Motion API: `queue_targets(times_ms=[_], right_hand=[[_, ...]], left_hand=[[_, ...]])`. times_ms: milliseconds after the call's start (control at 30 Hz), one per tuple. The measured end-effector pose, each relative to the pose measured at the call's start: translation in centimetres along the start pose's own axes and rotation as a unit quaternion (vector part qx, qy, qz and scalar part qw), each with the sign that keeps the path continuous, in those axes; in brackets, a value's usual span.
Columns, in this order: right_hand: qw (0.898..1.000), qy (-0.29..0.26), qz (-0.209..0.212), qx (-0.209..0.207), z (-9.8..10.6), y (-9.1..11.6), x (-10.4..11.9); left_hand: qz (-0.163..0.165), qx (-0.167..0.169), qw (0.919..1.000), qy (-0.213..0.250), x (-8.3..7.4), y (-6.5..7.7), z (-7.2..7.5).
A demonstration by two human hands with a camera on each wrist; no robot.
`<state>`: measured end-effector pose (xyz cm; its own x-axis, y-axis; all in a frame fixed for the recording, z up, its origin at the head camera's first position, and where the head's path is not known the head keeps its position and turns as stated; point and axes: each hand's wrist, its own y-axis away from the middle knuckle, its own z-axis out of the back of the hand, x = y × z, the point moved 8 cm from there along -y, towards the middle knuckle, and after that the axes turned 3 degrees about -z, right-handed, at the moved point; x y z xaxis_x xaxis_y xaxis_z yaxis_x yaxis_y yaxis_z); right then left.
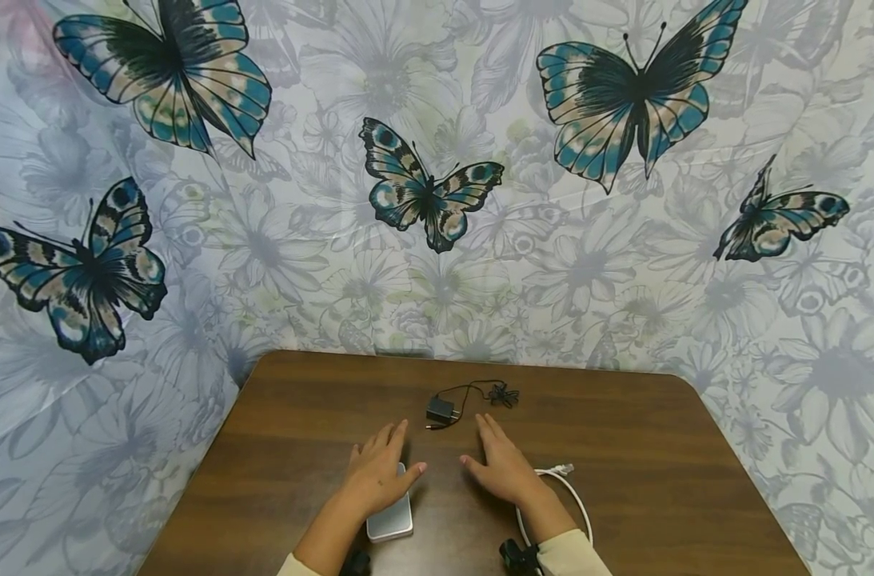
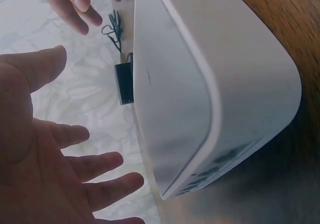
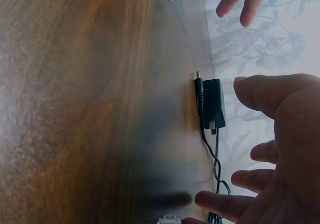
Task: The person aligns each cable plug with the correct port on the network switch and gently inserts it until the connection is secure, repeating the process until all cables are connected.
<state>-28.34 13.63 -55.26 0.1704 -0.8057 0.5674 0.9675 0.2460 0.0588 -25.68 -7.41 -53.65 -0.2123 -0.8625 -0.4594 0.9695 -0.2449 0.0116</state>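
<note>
My left hand (image 1: 374, 482) is held with its fingers spread over a small white box-shaped device (image 1: 390, 524), hiding part of it. In the left wrist view the device (image 2: 245, 58) shows a port in one side and vent slots along another. No finger is curled round it. My right hand (image 1: 507, 474), fingers extended and thumb apart, holds nothing. Beside and partly beneath the right forearm lies a white network cable (image 1: 583, 508) with a clear plug. Beyond both hands is a black power adapter (image 1: 440, 410), its barrel plug (image 3: 199, 86) alongside it in the right wrist view.
The adapter's thin black cord (image 1: 504, 394) is bunched towards the back of the brown wooden table (image 1: 645, 448). Behind the table's rear edge hangs a floral cloth backdrop (image 1: 588, 264) with large butterflies. Black wrist straps (image 1: 519, 556) sit by the sleeves.
</note>
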Motion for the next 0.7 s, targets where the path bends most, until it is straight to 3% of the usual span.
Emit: queue_targets(times_ms=[700], right_hand=[[1.000, 0.030, 0.006, -0.003, -0.98, -0.86, -0.21]], left_hand=[[0.017, 0.007, 0.9996, 0.021, 0.98, -0.53, -1.01]])
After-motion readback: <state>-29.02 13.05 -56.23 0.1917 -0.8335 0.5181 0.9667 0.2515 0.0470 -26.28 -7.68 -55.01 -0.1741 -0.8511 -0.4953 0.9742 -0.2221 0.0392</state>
